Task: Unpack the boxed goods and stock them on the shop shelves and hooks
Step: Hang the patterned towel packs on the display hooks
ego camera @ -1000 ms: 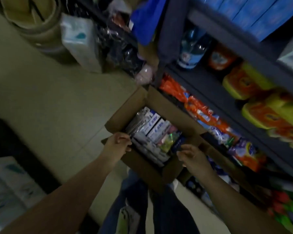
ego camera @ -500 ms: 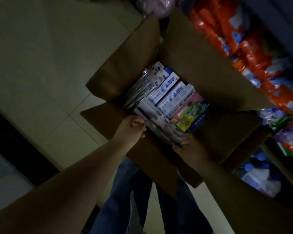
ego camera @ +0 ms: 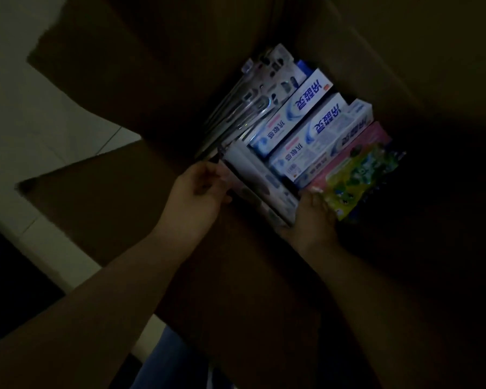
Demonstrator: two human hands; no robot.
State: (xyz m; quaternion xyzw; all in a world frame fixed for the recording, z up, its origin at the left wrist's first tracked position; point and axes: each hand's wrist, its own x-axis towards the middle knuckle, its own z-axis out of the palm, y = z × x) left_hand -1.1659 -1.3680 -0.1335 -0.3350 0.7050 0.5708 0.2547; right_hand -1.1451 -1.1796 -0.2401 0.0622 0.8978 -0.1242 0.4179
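We see pale floor tiles (ego camera: pixel 54 130) at nine o'clock of the open cardboard box (ego camera: pixel 163 88). Our left hand (ego camera: pixel 199 192) pinches the grey packs (ego camera: pixel 260 186); our right hand (ego camera: pixel 314 217) grips their other end.

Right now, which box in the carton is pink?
The pink box, lying between the white-and-blue toothpaste boxes and the green packet beside the right hand.

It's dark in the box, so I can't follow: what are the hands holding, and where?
Both hold the stack of flat packs by its ends: left hand at the left end, right hand at the right end.
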